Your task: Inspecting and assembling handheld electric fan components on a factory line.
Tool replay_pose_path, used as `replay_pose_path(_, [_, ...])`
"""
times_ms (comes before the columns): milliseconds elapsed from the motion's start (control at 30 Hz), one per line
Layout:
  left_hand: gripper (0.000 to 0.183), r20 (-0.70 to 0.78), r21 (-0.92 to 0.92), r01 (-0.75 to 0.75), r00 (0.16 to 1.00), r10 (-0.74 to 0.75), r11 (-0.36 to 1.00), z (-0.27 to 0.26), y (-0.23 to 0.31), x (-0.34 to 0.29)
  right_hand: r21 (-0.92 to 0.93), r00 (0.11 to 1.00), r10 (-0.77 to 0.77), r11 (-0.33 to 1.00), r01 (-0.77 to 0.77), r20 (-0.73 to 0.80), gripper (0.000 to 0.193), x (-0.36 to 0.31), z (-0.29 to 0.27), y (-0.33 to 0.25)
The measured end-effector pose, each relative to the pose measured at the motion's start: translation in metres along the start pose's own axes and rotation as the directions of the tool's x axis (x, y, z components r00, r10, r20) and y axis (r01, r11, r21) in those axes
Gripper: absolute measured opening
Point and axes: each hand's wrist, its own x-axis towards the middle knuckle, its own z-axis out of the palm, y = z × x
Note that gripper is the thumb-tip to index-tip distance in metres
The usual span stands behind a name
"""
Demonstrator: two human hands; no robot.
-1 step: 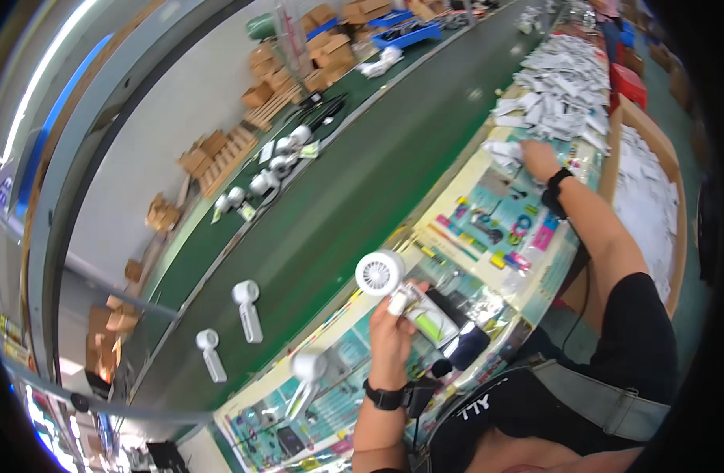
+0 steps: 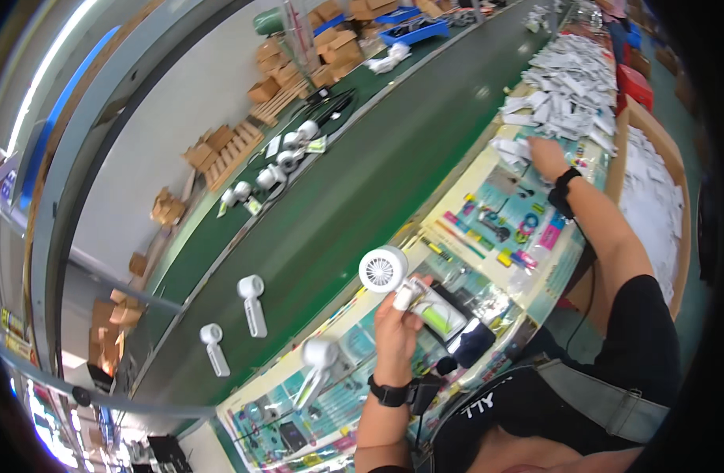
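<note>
A white handheld fan point(image 2: 383, 269) is in my left hand point(image 2: 396, 327), its round grille turned toward me and my fingers closed around its neck. Just right of those fingers shows a white piece with a lime-green panel point(image 2: 438, 318); whether it belongs to the fan I cannot tell. At the far right of the table, my right hand point(image 2: 547, 160) reaches to a crumpled white item point(image 2: 511, 150), its fingers mostly hidden. Another white fan point(image 2: 320, 352) is left of my left hand, over the table, slightly blurred.
Two white fans point(image 2: 252, 306) lie on the green conveyor belt point(image 2: 362, 181). White packets form a heap point(image 2: 571, 83) at the table's far end. A cardboard box point(image 2: 620, 162) holding white pieces stands at right. A dark object point(image 2: 470, 344) lies beside my left hand. More fans point(image 2: 287, 160) sit across the belt.
The whole view has shifted slightly. The blurred fan left of my left hand appears a little farther up and to the right. Both hands keep nearly the same pose.
</note>
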Motion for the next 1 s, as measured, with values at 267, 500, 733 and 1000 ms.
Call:
replay_pose_path(267, [0.036,-0.149,0.02,-0.197,0.969,0.197,0.98,0.01,0.0,0.0,0.962,0.892,-0.425,0.271,-0.041,0.158,0.056,-0.056,-0.14,-0.161])
replay_pose_path(500, [0.039,-0.161,-0.045,-0.347,0.928,0.336,0.937,0.016,-0.006,-0.004,0.625,0.707,-0.56,0.379,0.683,-0.433,0.058,-0.131,-0.185,-0.26])
replay_pose_path(733, [0.039,-0.223,0.253,-0.535,0.778,0.587,0.806,0.025,-0.01,-0.012,0.706,0.749,-0.527,0.344,0.619,-0.4,0.054,-0.138,-0.193,-0.283])
replay_pose_path(1000, [0.037,-0.098,0.482,-0.616,0.668,0.737,0.623,0.033,0.027,-0.033,0.982,0.837,-0.515,0.052,-0.182,0.183,0.042,-0.135,-0.144,-0.263])
